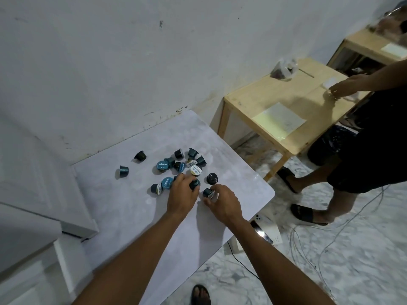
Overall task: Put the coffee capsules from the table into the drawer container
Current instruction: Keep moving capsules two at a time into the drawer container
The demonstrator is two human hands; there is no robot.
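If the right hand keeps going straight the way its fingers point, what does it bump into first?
Probably the upright dark capsule just beyond the capsule that the right hand is gripping; depth is hard to judge from one view.

Capsule [195,184] in left hand [182,194]

The capsules [179,167] lie scattered on the surface [123,208], most in a cluster toward its far right part. Two capsules lie apart to the left of the cluster, one [140,155] farther back than the other [123,171]. The left hand [182,194] rests at the near edge of the cluster with a capsule [195,184] between its fingers; the right hand [224,202] sits just beside it on the right, its fingers on another capsule [208,192]. The wall [110,62] stands behind the surface. A wooden table [286,102] stands to the right, farther back, with a sheet of paper [279,118] on it. A phone [262,233] lies below the surface's right edge.
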